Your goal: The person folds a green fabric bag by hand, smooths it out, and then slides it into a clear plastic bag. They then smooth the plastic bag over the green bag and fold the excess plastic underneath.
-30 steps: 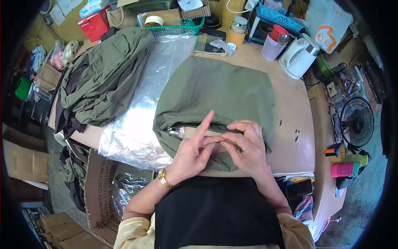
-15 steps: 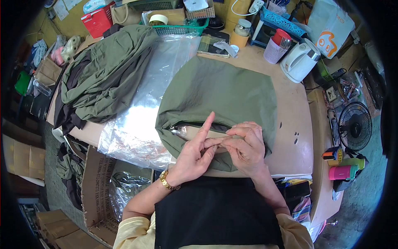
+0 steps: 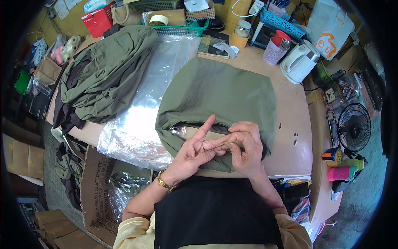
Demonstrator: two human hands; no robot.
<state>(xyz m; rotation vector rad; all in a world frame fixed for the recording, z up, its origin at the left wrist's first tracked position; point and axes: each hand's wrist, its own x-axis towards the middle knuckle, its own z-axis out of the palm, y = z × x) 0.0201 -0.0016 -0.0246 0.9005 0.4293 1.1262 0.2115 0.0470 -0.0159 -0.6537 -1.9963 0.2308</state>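
Observation:
A green fabric piece (image 3: 224, 89) lies on the table, with a partly open zipper (image 3: 195, 124) along its lower side. Above its lower part, my left hand (image 3: 195, 151) has its index finger stretched out and other fingers bent toward my right hand. My right hand (image 3: 245, 149) is closed in a pinch at the fingertips of the left. Whatever may be between the fingertips is too small to name. Left of the green piece is a clear plastic sheet (image 3: 128, 137).
A heap of green and dark cloth (image 3: 107, 74) covers the table's left side. A white kettle (image 3: 299, 62) and a lilac cup (image 3: 274, 50) stand at the back right. Below left is an open cardboard box (image 3: 96, 186); a black fan (image 3: 354, 126) is at the right.
My left hand has shifted slightly down, its thumb now lying flatter toward the right hand. My right hand has moved slightly left, still pinching.

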